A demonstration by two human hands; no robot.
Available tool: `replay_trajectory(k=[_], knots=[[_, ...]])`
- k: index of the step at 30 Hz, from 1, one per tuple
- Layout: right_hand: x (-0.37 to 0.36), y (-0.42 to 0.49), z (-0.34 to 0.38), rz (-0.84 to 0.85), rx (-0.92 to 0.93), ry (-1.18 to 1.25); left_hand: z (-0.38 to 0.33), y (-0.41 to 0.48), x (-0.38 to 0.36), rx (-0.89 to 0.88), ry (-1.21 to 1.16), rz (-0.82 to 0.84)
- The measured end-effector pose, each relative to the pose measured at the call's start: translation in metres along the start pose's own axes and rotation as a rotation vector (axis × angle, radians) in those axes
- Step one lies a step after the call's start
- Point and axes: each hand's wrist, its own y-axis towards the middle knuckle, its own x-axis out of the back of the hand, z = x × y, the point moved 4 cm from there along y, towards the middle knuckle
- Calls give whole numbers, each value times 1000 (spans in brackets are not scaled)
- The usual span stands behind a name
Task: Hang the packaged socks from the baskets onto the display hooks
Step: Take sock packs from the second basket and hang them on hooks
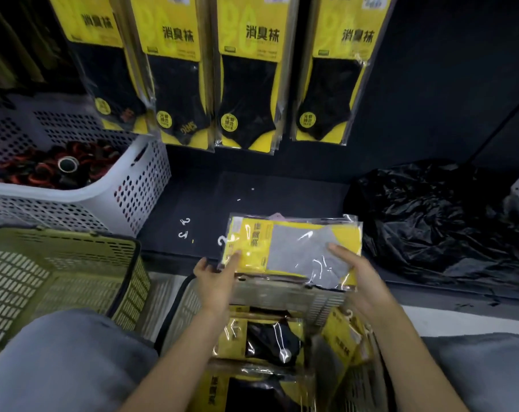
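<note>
A stack of yellow sock packs lies sideways on the far rim of the basket (pixel 288 295) between my knees; its top pack of grey socks (pixel 294 248) faces up. My left hand (pixel 215 278) holds the stack's left end, thumb on top near the white plastic hook. My right hand (pixel 359 278) grips the right end, thumb lying on the grey sock. More packs of black socks (pixel 270 340) fill the basket below. Several packs of black socks (pixel 246 93) hang in rows on the dark wall above; their hooks are out of frame.
An olive-green basket (pixel 59 278) stands at my left knee. Behind it a white perforated basket (pixel 139 185) holds red-and-black items. Loose white hooks (pixel 184 228) lie on the dark ledge. A crumpled black plastic bag (pixel 436 221) sits at the right.
</note>
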Motion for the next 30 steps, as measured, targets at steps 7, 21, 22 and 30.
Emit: replay_trajectory(k=[7, 21, 22, 30], knots=[[-28, -8, 35, 176, 141, 249, -79, -40, -64, -96, -405, 484], [-70, -26, 174, 37, 752, -93, -197, -70, -117, -675, -6, 563], [-74, -27, 180, 32, 769, -63, -201, -71, -120, -671, -4, 568], [-71, -19, 219, -18, 798, 44, -243, -74, -133, -812, 76, 545]])
